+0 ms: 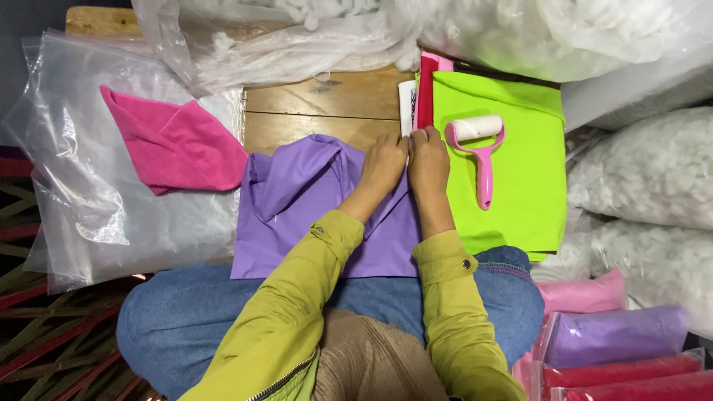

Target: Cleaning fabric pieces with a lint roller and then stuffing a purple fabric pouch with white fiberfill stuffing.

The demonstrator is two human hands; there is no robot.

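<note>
Head view looks down on both hands pressed side by side at the far right edge of a purple fabric piece (319, 208). Left hand (384, 165) and right hand (428, 160) have fingers curled onto that edge, pinching it. Just right of the grip lies green fabric (520, 186) with a pink lint roller (479, 148) on it. Well left of the grip, pink cloth (174, 145) rests on a clear plastic bag (82, 215).
</note>
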